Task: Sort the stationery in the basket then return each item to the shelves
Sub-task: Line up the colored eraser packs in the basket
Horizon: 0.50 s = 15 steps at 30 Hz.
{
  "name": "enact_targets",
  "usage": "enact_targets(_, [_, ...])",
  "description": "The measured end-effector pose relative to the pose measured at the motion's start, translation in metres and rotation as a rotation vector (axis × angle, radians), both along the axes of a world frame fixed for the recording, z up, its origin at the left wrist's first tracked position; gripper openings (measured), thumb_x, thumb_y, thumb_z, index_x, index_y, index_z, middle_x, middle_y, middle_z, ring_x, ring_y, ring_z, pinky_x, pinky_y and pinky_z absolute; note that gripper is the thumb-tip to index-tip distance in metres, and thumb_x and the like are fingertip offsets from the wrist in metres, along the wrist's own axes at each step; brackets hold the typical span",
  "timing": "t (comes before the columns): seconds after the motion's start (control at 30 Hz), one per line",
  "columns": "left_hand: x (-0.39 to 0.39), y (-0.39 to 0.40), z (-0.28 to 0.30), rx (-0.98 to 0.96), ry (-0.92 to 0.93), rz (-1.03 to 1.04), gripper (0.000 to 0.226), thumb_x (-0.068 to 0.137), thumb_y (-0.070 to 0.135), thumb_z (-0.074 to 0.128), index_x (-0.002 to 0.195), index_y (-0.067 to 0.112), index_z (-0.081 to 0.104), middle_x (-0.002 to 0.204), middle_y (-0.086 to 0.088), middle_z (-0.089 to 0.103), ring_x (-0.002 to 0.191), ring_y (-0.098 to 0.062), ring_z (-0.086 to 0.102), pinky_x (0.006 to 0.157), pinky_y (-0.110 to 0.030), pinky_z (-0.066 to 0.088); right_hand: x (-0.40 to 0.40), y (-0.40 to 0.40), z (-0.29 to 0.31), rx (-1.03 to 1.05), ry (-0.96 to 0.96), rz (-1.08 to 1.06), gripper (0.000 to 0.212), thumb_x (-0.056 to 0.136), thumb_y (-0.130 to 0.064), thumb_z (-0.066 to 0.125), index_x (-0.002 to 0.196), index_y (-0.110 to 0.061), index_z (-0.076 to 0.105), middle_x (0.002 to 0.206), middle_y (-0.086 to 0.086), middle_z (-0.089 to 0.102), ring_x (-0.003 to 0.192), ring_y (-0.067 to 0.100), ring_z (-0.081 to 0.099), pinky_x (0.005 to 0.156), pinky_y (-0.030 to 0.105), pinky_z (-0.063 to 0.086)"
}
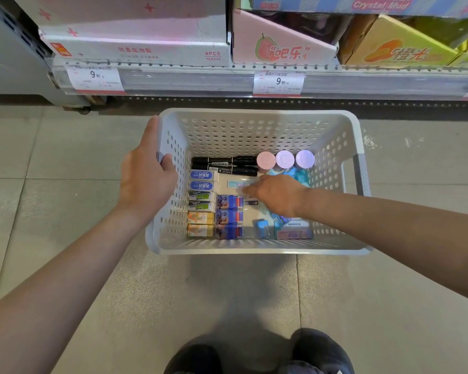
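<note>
A shelf (254, 82) with price tags and boxed goods runs above a tiled floor (52, 184), where a white perforated basket (254, 248) sits. The left hand (146, 179) grips the basket's left rim, fingers curled over its edge. The right hand (274, 194) reaches inside, palm down over the loose packets; whether it holds anything cannot be told. Erasers (201, 205) line the left side, black markers (224, 164) and three round lids (284, 159) along the far wall.
</note>
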<state>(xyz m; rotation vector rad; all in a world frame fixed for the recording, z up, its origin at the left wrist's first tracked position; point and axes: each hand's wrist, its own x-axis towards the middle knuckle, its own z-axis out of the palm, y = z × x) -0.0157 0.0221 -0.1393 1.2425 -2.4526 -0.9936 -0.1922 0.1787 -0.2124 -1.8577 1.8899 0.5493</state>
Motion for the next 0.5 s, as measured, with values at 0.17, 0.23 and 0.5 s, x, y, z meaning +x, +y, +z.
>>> enact_targets(0.17, [0.0, 0.0, -0.002, -0.002, -0.001, 0.01, 0.064, 0.096, 0.008, 0.046, 0.151, 0.025, 0.018, 0.087, -0.022, 0.058, 0.057, -0.027, 0.051, 0.055, -0.054, 0.053, 0.012, -0.012, 0.006, -0.091, 0.071, -0.046, 0.046, 0.086, 0.007, 0.045, 0.13, -0.006, 0.043, 0.118, 0.012, 0.054, 0.1, 0.029, 0.058, 0.057, 0.031, 0.038])
enact_targets(0.23, [0.0, 0.0, -0.001, 0.002, 0.004, 0.016, 0.064, 0.096, 0.008, 0.046, 0.151, 0.025, 0.019, 0.082, -0.02, 0.056, 0.055, -0.023, 0.049, 0.055, -0.053, 0.053, 0.018, -0.016, 0.007, -0.093, 0.132, -0.034, 0.042, 0.085, 0.009, 0.045, 0.126, -0.003, 0.045, 0.115, 0.014, 0.056, 0.098, 0.03, 0.06, 0.058, 0.031, 0.037])
enact_targets(0.5, [0.001, 0.0, -0.002, -0.029, 0.011, 0.012, 0.064, 0.095, 0.006, 0.046, 0.151, 0.022, 0.019, 0.062, -0.005, 0.04, 0.05, -0.015, 0.038, 0.051, -0.041, 0.044, 0.034, -0.026, 0.004, -0.067, 0.165, -0.1, 0.037, 0.084, 0.008, 0.049, 0.12, 0.001, 0.05, 0.116, 0.016, 0.057, 0.101, 0.031, 0.061, 0.064, 0.032, 0.04])
